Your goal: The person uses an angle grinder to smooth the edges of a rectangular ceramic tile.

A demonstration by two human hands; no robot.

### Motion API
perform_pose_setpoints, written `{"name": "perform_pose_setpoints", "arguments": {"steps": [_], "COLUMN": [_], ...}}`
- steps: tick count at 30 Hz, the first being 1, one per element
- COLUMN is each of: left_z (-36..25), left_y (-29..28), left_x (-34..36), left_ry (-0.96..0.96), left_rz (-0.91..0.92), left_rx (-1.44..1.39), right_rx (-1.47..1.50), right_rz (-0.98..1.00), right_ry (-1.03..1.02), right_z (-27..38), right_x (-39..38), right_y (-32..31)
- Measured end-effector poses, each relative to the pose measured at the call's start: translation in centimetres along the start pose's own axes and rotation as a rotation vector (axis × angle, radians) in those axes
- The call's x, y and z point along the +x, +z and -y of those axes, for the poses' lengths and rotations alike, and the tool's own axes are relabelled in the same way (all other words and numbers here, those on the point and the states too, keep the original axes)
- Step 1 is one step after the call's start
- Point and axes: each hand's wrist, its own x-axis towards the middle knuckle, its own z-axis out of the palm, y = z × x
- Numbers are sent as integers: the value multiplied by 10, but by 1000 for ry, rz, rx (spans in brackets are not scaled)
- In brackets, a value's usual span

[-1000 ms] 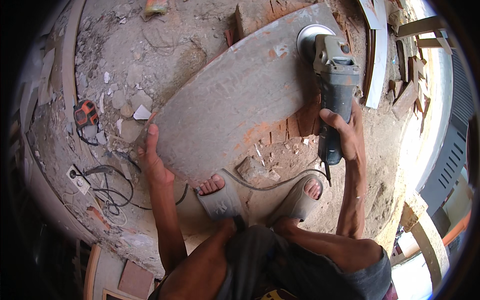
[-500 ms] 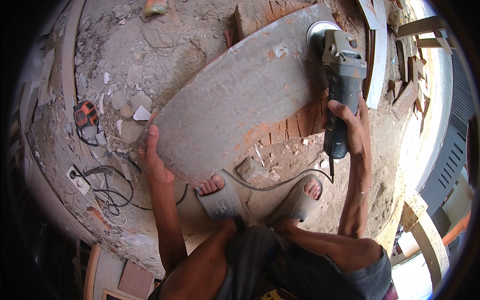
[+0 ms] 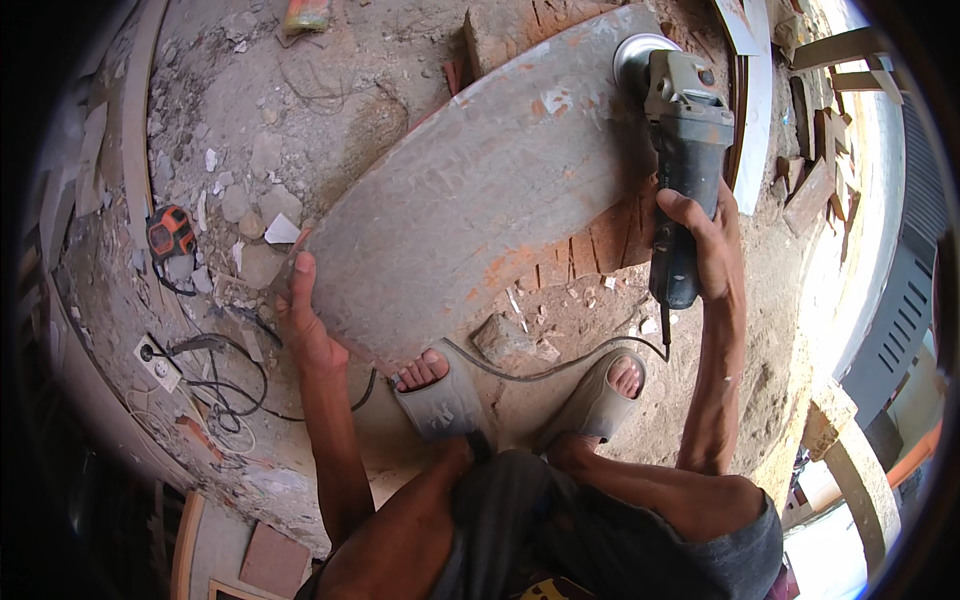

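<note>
A long grey dusty board (image 3: 450, 200) with orange patches lies slanted, its upper end on red bricks (image 3: 580, 255). My left hand (image 3: 308, 315) grips its lower left edge. My right hand (image 3: 705, 240) is wrapped round the black and silver body of an angle grinder (image 3: 685, 160). The grinder's round disc (image 3: 632, 62) sits on the board near its upper right end; whether it spins I cannot tell. The grinder's cord runs down and left past my two sandalled feet (image 3: 425, 400), the left toes just below the board's lower end.
An orange and black tape measure (image 3: 172, 235) lies at left, above a power socket (image 3: 160, 365) with tangled cables. Rubble and a stone (image 3: 500, 340) lie around my feet. Wood strips (image 3: 750, 150) and offcuts (image 3: 820, 180) line the right side; a timber frame (image 3: 850, 470) stands lower right.
My right hand and the grinder have moved to the right and slightly up along the board's upper end. My left hand and the board look unmoved.
</note>
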Motion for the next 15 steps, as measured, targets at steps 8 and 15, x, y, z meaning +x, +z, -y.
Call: {"name": "perform_pose_setpoints", "arguments": {"steps": [8, 15], "left_z": [3, 1], "left_y": [0, -2], "left_x": [0, 2], "left_ry": [-40, -24], "left_rz": [-14, 9], "left_rx": [-10, 1], "right_rx": [-11, -17], "right_rz": [-4, 21], "right_ry": [-45, -55], "right_z": [-7, -2], "right_x": [4, 16], "right_y": [1, -6]}}
